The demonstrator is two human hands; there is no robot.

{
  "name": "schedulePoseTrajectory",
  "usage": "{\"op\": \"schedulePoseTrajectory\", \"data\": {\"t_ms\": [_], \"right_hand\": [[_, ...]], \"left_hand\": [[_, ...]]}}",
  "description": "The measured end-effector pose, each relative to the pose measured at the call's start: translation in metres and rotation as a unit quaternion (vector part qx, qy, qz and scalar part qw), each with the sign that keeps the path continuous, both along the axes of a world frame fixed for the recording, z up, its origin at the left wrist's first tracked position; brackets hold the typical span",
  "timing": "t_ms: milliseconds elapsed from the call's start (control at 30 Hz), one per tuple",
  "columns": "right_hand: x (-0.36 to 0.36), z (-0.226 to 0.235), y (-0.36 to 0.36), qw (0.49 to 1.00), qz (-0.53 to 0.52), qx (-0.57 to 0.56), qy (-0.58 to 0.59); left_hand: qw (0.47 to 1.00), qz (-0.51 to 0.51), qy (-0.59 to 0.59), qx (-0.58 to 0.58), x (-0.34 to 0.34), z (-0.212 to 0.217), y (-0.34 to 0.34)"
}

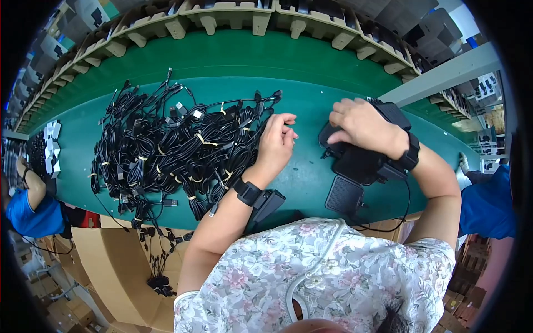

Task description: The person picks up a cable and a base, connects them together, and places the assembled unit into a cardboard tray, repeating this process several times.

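A large tangled heap of black cables (pixel 166 144), tied in bundles with pale ties, lies on the green table. At its right edge my left hand (pixel 276 142) hovers with fingers loosely curled and apart, and nothing shows in it. My right hand (pixel 363 125) is over a group of black devices with flat dark faces; its fingertips are blurred by motion, so its grip cannot be made out. Below that hand sits a black flat device (pixel 358 165). Closer to me is a black device with a textured face (pixel 344 195), and a black cord (pixel 408 205) loops beside it.
Tan moulded trays (pixel 227 16) holding dark items line the far side, beyond the green table (pixel 300 188). An open cardboard box (pixel 111 272) stands under the near edge, with cables hanging into it. A grey post (pixel 444 77) rises at right. Blue-clad people (pixel 36 211) are at both sides.
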State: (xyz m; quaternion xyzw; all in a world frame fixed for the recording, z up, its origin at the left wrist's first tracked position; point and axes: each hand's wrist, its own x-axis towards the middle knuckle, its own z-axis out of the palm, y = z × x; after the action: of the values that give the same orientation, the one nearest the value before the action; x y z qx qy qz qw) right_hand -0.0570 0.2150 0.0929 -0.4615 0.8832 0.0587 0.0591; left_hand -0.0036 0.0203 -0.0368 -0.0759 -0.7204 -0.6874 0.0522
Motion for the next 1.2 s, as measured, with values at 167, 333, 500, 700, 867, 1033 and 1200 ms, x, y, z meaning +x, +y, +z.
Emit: {"op": "schedulePoseTrajectory", "data": {"t_ms": [167,333,500,700,867,1033,1200], "right_hand": [[0.022,0.007,0.008,0.992,0.010,0.104,-0.073],[0.007,0.013,0.007,0.984,-0.072,0.047,-0.159],[-0.023,0.016,-0.016,0.889,-0.233,-0.220,-0.328],[-0.025,0.020,-0.049,0.938,-0.020,-0.334,-0.093],[-0.048,0.027,-0.046,0.955,0.114,-0.218,-0.165],[-0.081,0.030,-0.056,0.897,0.084,-0.211,-0.380],[-0.120,0.032,-0.091,0.840,-0.148,-0.393,-0.343]], "left_hand": [[1.000,0.005,0.018,-0.017,-0.003,-0.001,-0.001],[0.996,-0.022,0.071,-0.044,-0.002,0.009,-0.001],[0.973,-0.149,-0.036,0.175,0.010,0.023,0.007],[0.914,-0.112,-0.154,0.359,-0.001,0.025,-0.015],[0.876,-0.077,-0.163,0.447,0.002,0.028,-0.016],[0.836,-0.055,-0.182,0.514,-0.002,0.038,-0.020],[0.846,-0.083,-0.168,0.499,0.000,0.047,-0.026]]}}
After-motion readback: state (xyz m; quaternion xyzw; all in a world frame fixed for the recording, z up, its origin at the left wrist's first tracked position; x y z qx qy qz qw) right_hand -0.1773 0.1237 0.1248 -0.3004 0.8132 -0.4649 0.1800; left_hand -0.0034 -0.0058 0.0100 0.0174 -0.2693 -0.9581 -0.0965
